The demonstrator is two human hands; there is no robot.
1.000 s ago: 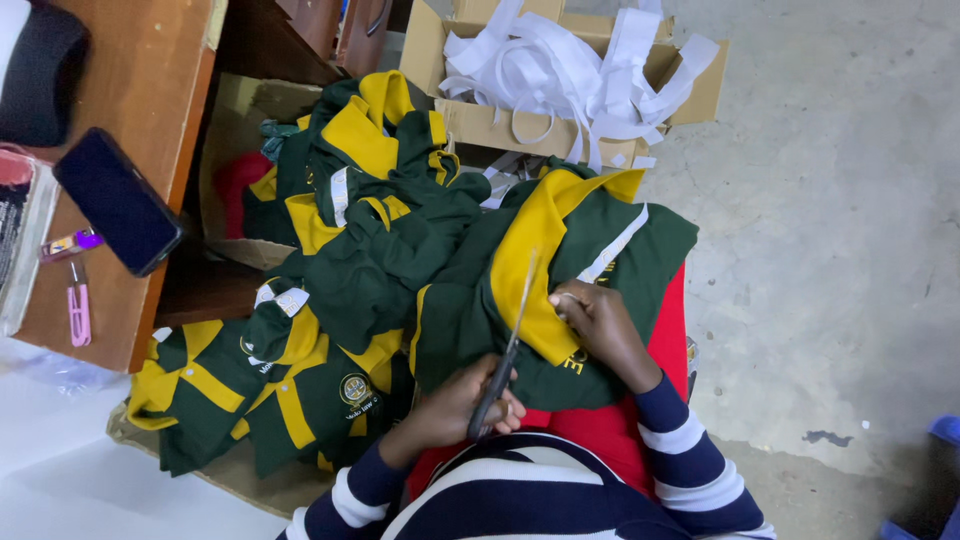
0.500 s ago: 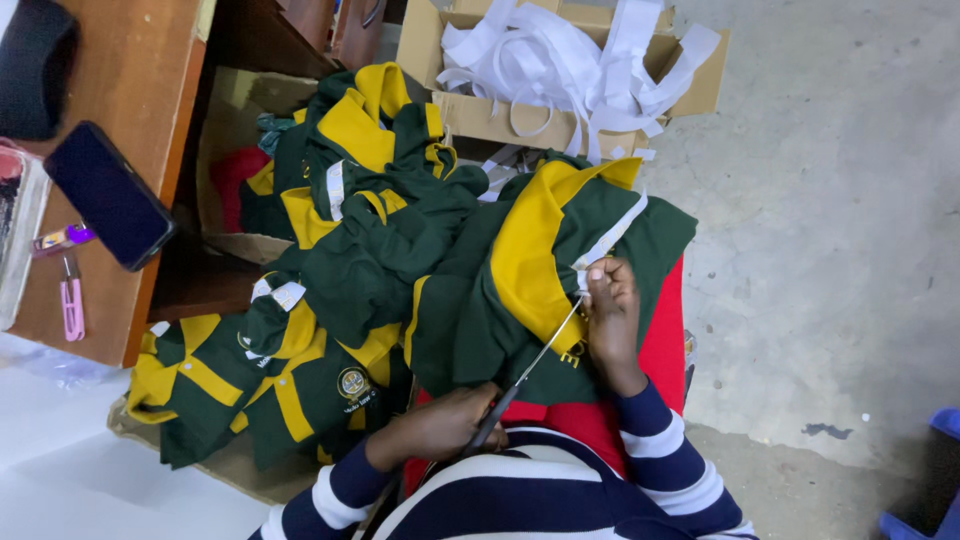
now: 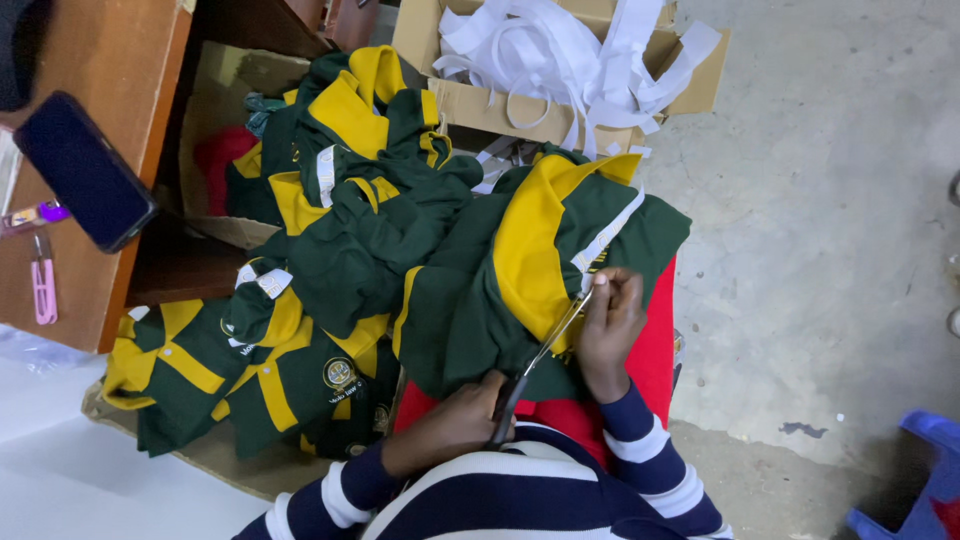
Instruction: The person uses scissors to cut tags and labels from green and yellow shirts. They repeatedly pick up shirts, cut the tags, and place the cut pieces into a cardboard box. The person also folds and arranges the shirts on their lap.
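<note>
1. The left hand (image 3: pixel 455 428) was at 6 o'clock, its grip clamped on the handles of the scissors (image 3: pixel 540 355).
2. The scissors ran up toward 1 o'clock, the blade tips meeting the right hand (image 3: pixel 608 318) at the shirt's edge.
3. The right hand's fingers were pinched together on a white tape strip (image 3: pixel 603 238) sewn along the green and yellow shirt (image 3: pixel 520 270), which lay over the lap on a red cloth (image 3: pixel 655 360).
4. At 9 o'clock of that shirt, a pile (image 3: pixel 330 260) of like green and yellow shirts spread over cardboard, some showing round badges.
5. At 12 o'clock stood a box (image 3: pixel 480 105) heaped with white strips (image 3: pixel 580 50).
6. At 10 o'clock a brown desk (image 3: pixel 110 70) carried a dark phone (image 3: pixel 85 170) at its edge, with pink snips (image 3: pixel 43 290) just beside it.
7. At 3 o'clock lay bare concrete floor (image 3: pixel 820 200); a blue stool (image 3: pixel 920 480) showed at 5 o'clock.
</note>
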